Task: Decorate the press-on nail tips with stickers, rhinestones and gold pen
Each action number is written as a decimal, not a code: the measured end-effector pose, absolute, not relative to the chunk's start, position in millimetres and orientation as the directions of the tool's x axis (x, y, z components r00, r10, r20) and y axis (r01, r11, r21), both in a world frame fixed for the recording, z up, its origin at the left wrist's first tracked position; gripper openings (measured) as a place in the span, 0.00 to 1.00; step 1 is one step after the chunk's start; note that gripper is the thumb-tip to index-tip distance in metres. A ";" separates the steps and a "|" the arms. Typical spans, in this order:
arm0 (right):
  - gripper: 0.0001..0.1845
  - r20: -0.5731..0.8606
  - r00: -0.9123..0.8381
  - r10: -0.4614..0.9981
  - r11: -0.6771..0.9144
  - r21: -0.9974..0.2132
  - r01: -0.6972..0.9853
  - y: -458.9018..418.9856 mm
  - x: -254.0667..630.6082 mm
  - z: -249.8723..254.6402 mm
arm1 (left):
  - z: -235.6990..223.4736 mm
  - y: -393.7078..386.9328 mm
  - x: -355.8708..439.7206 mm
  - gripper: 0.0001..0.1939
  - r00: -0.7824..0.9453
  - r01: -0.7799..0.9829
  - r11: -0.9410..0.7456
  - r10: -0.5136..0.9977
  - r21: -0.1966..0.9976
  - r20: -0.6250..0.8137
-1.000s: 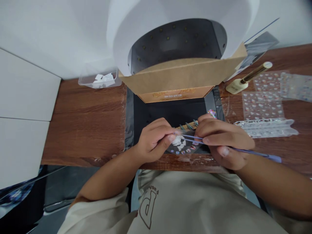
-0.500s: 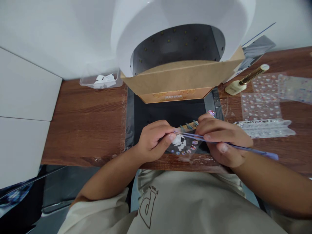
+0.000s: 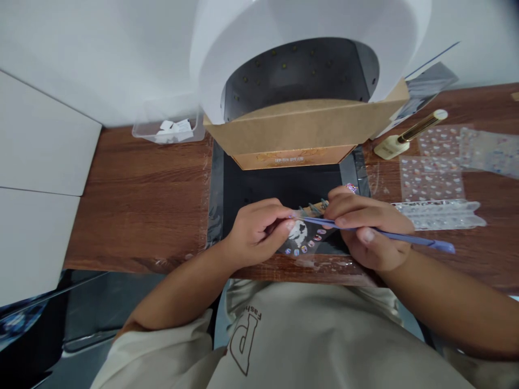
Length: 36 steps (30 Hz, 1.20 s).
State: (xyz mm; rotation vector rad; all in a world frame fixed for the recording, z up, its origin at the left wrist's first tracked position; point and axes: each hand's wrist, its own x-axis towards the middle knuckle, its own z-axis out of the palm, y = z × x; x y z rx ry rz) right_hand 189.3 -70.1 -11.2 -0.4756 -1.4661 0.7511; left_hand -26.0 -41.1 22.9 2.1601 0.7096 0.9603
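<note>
My left hand [image 3: 253,232] is curled in a pinch over a small clear sticker sheet [image 3: 304,237] that lies on a black mat [image 3: 284,186]. Pinched in my right hand [image 3: 365,227] are thin purple tweezers [image 3: 405,237], whose tips reach left to my left fingertips. A wooden stick with small green nail tips [image 3: 314,207] lies just behind both hands. What sits between my left thumb and forefinger is too small to make out.
A white nail lamp [image 3: 308,48] stands on a brown cardboard box [image 3: 304,127] behind the mat. At the right of the wooden table lie a gold-capped polish bottle [image 3: 405,138], sticker sheets [image 3: 432,175] and a clear nail-tip strip [image 3: 440,213]. A clear container [image 3: 170,129] sits back left.
The tweezers have swung flatter and slightly upward in my right hand. Both hands have shifted a little away from me over the sticker sheet.
</note>
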 end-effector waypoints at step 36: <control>0.11 0.389 0.116 0.914 0.406 -0.880 -0.248 -80.6 176.3 6.6 | 18.9 -41.8 -22.5 0.04 0.557 0.321 -0.661 0.711 0.679 0.429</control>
